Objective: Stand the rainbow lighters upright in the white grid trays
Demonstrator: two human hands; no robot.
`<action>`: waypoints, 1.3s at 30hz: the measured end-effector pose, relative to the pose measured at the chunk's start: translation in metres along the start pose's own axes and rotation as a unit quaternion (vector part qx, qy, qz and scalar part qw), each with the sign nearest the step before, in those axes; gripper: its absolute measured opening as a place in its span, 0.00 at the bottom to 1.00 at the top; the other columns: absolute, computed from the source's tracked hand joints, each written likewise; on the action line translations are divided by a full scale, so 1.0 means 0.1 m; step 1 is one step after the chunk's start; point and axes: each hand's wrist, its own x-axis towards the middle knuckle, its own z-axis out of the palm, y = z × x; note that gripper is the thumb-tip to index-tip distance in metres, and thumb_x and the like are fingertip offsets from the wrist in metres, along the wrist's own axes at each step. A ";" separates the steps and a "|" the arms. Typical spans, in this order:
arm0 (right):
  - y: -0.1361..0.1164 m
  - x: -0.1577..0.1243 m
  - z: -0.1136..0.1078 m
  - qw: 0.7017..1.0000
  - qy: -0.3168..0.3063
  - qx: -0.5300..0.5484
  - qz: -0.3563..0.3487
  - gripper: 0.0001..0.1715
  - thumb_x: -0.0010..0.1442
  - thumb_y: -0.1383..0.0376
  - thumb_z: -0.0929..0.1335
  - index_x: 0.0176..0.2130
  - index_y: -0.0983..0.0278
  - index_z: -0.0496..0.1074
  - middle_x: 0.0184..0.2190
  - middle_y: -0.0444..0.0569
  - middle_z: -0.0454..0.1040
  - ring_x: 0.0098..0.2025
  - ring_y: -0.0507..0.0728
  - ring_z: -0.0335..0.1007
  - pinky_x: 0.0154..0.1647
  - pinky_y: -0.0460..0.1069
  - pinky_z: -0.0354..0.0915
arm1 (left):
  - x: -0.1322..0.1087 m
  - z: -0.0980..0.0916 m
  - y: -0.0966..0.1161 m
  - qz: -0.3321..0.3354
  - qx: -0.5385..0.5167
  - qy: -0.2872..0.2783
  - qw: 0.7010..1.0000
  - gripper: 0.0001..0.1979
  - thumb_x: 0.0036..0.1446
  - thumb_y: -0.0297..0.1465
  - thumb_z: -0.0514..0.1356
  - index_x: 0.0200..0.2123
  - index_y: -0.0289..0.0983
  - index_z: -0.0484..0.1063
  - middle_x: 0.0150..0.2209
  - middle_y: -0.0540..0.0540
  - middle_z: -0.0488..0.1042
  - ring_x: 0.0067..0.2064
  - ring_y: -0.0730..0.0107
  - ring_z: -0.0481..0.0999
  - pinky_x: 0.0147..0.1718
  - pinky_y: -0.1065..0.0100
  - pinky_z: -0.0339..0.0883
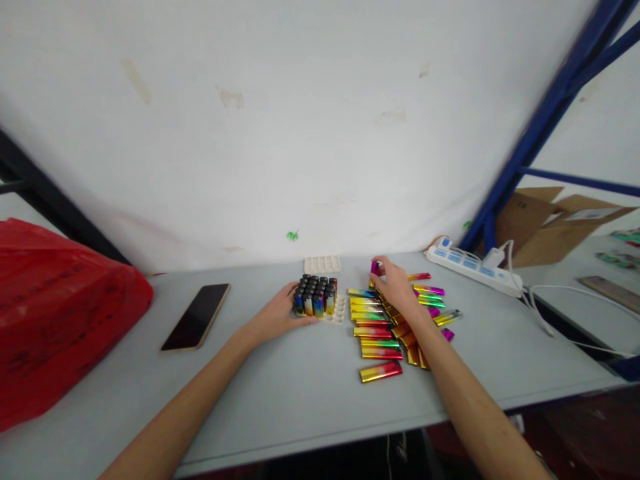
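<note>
A block of upright lighters (316, 293) with black tops and coloured bodies stands in a white plastic tray (340, 311) with round holes. My left hand (280, 315) is closed round the block's left side, thumb along the front and fingers behind. The tray's right edge still shows bare holes. Between the thumb and fingers of my right hand (393, 283) is a shiny purple lighter (375, 268), held upright; its lower end is partly hidden. Beneath my right hand and wrist lie many loose metallic lighters (373, 332) in yellow, red, green and purple, some covered by the forearm.
Against the wall lies a second white holed tray (322, 264). A phone (197, 317) rests at the left, near a red plastic bag (60, 313). To the right are a white power strip (475, 269) with cables, a blue metal frame (530, 133) and a cardboard box (545, 230).
</note>
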 end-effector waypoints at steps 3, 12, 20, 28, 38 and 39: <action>0.01 0.02 0.07 0.986 0.019 0.150 -0.072 0.26 0.77 0.67 0.72 0.71 0.61 0.79 0.57 0.58 0.91 0.56 0.66 0.92 0.65 0.61 0.84 | 0.00 0.01 0.00 0.000 0.003 0.000 1.000 0.49 0.61 0.60 0.85 0.76 0.43 0.82 0.80 0.33 0.81 0.82 0.28 0.79 0.89 0.36 0.67; -0.29 -0.07 0.27 0.902 -0.054 0.424 -0.063 0.27 0.68 0.40 0.76 0.53 0.55 0.77 0.42 0.47 0.84 0.43 0.63 0.89 0.50 0.58 0.85 | -0.01 0.00 0.01 -0.004 -0.006 -0.001 1.000 0.47 0.61 0.59 0.86 0.76 0.47 0.83 0.80 0.36 0.81 0.82 0.32 0.78 0.89 0.37 0.67; -0.61 -0.24 0.29 0.824 -0.176 0.538 -0.029 0.42 0.63 0.24 0.79 0.47 0.52 0.69 0.27 0.34 0.71 0.23 0.52 0.59 0.26 0.48 0.60 | -0.01 -0.02 0.07 -0.001 -0.006 -0.008 1.000 0.47 0.63 0.59 0.85 0.77 0.44 0.83 0.80 0.34 0.80 0.82 0.28 0.79 0.88 0.35 0.68; -0.70 -0.30 0.32 0.840 -0.180 0.510 0.036 0.52 0.67 0.13 0.66 0.26 0.52 0.59 0.18 0.36 0.50 0.22 0.52 0.44 0.23 0.50 0.45 | -0.02 -0.02 0.08 -0.007 -0.004 -0.006 1.000 0.50 0.63 0.60 0.85 0.79 0.45 0.80 0.80 0.34 0.80 0.82 0.29 0.78 0.89 0.36 0.68; -0.67 -0.28 0.29 0.848 -0.127 0.508 0.079 0.36 0.72 0.40 0.65 0.20 0.53 0.56 0.17 0.38 0.51 0.21 0.50 0.39 0.21 0.49 0.41 | -0.02 -0.02 0.02 -0.008 0.000 -0.014 1.000 0.50 0.64 0.60 0.84 0.80 0.43 0.80 0.82 0.34 0.78 0.83 0.31 0.77 0.90 0.38 0.65; -0.66 -0.27 0.28 0.846 -0.127 0.511 0.083 0.37 0.73 0.39 0.66 0.20 0.53 0.57 0.17 0.38 0.51 0.21 0.50 0.39 0.22 0.48 0.41 | -0.02 -0.02 0.02 -0.008 0.001 -0.016 1.000 0.50 0.64 0.61 0.84 0.80 0.43 0.79 0.82 0.34 0.78 0.83 0.31 0.77 0.90 0.38 0.65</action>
